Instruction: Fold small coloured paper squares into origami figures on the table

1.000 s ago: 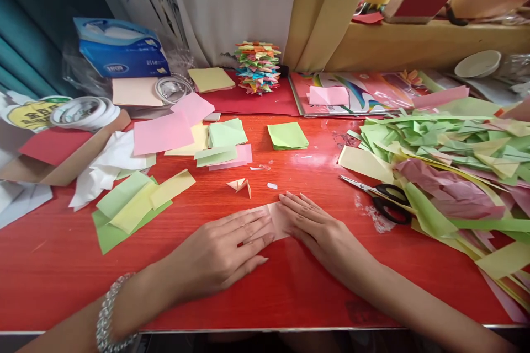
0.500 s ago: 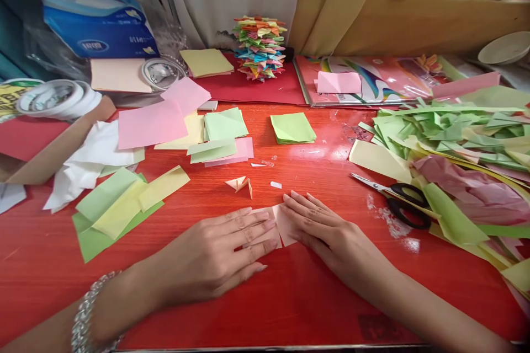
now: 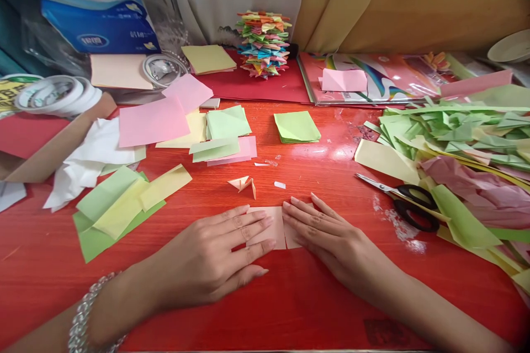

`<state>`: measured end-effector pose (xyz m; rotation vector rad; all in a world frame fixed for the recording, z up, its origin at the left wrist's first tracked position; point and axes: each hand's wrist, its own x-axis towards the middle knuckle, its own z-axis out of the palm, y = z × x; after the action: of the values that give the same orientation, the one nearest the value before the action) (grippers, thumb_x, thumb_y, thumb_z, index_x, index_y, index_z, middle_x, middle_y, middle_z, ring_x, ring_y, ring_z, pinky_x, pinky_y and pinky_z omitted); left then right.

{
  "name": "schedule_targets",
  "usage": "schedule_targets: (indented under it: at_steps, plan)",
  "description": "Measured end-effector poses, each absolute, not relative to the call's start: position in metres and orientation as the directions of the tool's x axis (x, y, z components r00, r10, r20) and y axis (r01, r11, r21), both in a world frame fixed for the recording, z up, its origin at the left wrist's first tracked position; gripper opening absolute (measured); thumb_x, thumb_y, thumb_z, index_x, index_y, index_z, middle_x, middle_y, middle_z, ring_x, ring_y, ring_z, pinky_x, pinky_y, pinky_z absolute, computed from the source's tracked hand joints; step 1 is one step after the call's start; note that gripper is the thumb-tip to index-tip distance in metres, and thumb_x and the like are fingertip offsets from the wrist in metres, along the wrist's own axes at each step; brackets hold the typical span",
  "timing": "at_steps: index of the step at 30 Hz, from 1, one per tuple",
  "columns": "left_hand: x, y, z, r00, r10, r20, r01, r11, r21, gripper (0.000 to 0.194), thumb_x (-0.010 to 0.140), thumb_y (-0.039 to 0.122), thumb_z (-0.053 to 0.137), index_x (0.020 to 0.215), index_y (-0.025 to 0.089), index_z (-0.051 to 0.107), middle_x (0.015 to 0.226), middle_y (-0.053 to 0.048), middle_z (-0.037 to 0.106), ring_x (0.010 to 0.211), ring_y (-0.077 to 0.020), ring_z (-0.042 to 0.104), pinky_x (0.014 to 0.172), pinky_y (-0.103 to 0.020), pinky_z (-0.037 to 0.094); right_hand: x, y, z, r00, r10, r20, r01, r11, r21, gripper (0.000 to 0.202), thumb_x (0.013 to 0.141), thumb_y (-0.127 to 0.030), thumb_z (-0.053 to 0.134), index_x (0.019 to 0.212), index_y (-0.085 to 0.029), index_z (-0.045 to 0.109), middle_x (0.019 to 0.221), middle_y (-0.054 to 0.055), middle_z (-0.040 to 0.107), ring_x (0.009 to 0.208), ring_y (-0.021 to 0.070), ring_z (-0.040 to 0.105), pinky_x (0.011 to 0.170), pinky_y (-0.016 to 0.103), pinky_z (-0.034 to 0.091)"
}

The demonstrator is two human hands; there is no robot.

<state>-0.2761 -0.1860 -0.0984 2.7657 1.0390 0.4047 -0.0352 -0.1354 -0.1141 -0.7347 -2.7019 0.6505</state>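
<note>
Two pale pink paper pieces lie edge to edge on the red table, a thin gap between them. My left hand (image 3: 223, 253) rests flat with stretched fingers over the left part of the left paper piece (image 3: 275, 229). On the right paper piece (image 3: 292, 239), my right hand (image 3: 321, 226) presses flat, its fingers extended and covering most of it. Just beyond stands a small folded peach paper shape (image 3: 244, 185), beside a white paper scrap (image 3: 280, 185). Whether the two pieces join under my hands is hidden.
Black-handled scissors (image 3: 408, 198) lie to the right, against a heap of green paper strips (image 3: 459, 127). A green paper stack (image 3: 297, 126) sits ahead. Behind it rises a colourful folded-paper tower (image 3: 264, 44). Tape rolls (image 3: 53, 94) and green and yellow papers (image 3: 124, 204) are left.
My right hand has shifted slightly right with the right paper piece. More of the left paper piece shows between my hands. The whole view has moved a little.
</note>
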Motion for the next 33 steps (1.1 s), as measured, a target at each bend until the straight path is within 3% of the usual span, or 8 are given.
schedule_targets:
  at_steps: [7, 14, 19, 22, 25, 27, 29, 33]
  plan:
    - [-0.279, -0.185, -0.097, 0.716, 0.673, 0.185, 0.61, -0.732, 0.302, 0.031, 0.083, 0.025, 0.051, 0.113, 0.018, 0.058, 0.123, -0.008, 0.055, 0.121, -0.0224, 0.043, 0.102, -0.039, 0.038, -0.032, -0.131, -0.112, -0.85, 0.514, 0.116, 0.387, 0.759, -0.524, 0.051, 0.086, -0.005, 0.037, 0.133, -0.024, 0.037, 0.135, 0.003, 0.04, 0.127, 0.0187, 0.033, 0.108, 0.045, 0.024]
    - [-0.286, -0.185, -0.095, 0.742, 0.641, 0.195, 0.594, -0.764, 0.251, 0.026, 0.083, 0.024, 0.052, 0.107, 0.018, 0.061, 0.122, -0.008, 0.057, 0.118, -0.0221, 0.047, 0.099, -0.037, 0.041, -0.029, -0.128, -0.109, -0.853, 0.513, 0.098, 0.4, 0.763, -0.508, 0.046, 0.088, -0.01, 0.037, 0.132, -0.022, 0.038, 0.133, 0.002, 0.044, 0.126, 0.0171, 0.036, 0.109, 0.043, 0.022]
    - [-0.283, -0.188, -0.098, 0.735, 0.614, 0.287, 0.614, -0.783, 0.101, 0.03, 0.083, 0.019, 0.052, 0.113, 0.015, 0.055, 0.109, -0.006, 0.064, 0.102, -0.0194, 0.058, 0.091, -0.031, 0.048, -0.025, -0.129, -0.105, -0.68, 0.685, 0.26, 0.539, 0.708, -0.455, 0.04, 0.087, -0.011, 0.041, 0.125, -0.022, 0.049, 0.133, 0.004, 0.045, 0.125, 0.0199, 0.038, 0.105, 0.04, 0.033]
    - [-0.282, -0.191, -0.101, 0.739, 0.608, 0.291, 0.613, -0.786, 0.085, 0.037, 0.084, 0.011, 0.048, 0.12, 0.013, 0.048, 0.116, -0.007, 0.061, 0.105, -0.0202, 0.057, 0.093, -0.032, 0.046, -0.027, -0.131, -0.096, -0.548, 0.783, 0.294, 0.59, 0.611, -0.528, 0.035, 0.086, -0.013, 0.042, 0.118, -0.021, 0.054, 0.127, 0.004, 0.052, 0.118, 0.0196, 0.047, 0.098, 0.035, 0.042]
    - [-0.278, -0.19, -0.097, 0.586, 0.755, 0.295, 0.677, -0.656, 0.333, 0.04, 0.085, 0.008, 0.043, 0.124, 0.015, 0.043, 0.116, -0.007, 0.06, 0.106, -0.0188, 0.056, 0.092, -0.031, 0.046, -0.036, -0.131, -0.083, -0.471, 0.873, 0.129, 0.567, 0.411, -0.713, 0.029, 0.085, -0.024, 0.048, 0.113, -0.022, 0.057, 0.116, 0.005, 0.06, 0.105, 0.0199, 0.058, 0.088, 0.034, 0.049]
    - [-0.27, -0.183, -0.09, 0.303, 0.928, 0.217, 0.672, -0.37, 0.642, 0.031, 0.087, 0.014, 0.043, 0.117, 0.019, 0.048, 0.107, -0.005, 0.064, 0.098, -0.0158, 0.06, 0.084, -0.027, 0.05, -0.046, -0.128, -0.076, -0.485, 0.873, -0.059, 0.491, 0.216, -0.844, 0.032, 0.081, -0.031, 0.054, 0.112, -0.022, 0.057, 0.111, 0.005, 0.063, 0.096, 0.0195, 0.062, 0.082, 0.033, 0.052]
    - [-0.259, -0.173, -0.081, 0.027, 0.998, 0.059, 0.481, -0.065, 0.874, 0.018, 0.086, 0.025, 0.047, 0.102, 0.019, 0.053, 0.095, -0.003, 0.065, 0.087, -0.0151, 0.062, 0.072, -0.025, 0.052, -0.058, -0.123, -0.072, -0.578, 0.79, -0.202, 0.359, 0.024, -0.933, 0.036, 0.077, -0.033, 0.059, 0.111, -0.02, 0.057, 0.107, 0.006, 0.065, 0.093, 0.0191, 0.063, 0.08, 0.032, 0.053]
    - [-0.241, -0.151, -0.074, -0.115, 0.989, -0.092, 0.132, 0.107, 0.985, 0.022, 0.084, 0.035, 0.05, 0.099, 0.019, 0.052, 0.082, -0.001, 0.064, 0.075, -0.014, 0.061, 0.068, -0.026, 0.049, -0.077, -0.111, -0.073, -0.604, 0.751, -0.266, 0.124, -0.242, -0.962, 0.025, 0.08, -0.035, 0.054, 0.09, -0.013, 0.063, 0.087, 0.008, 0.069, 0.078, 0.0171, 0.066, 0.073, 0.031, 0.054]
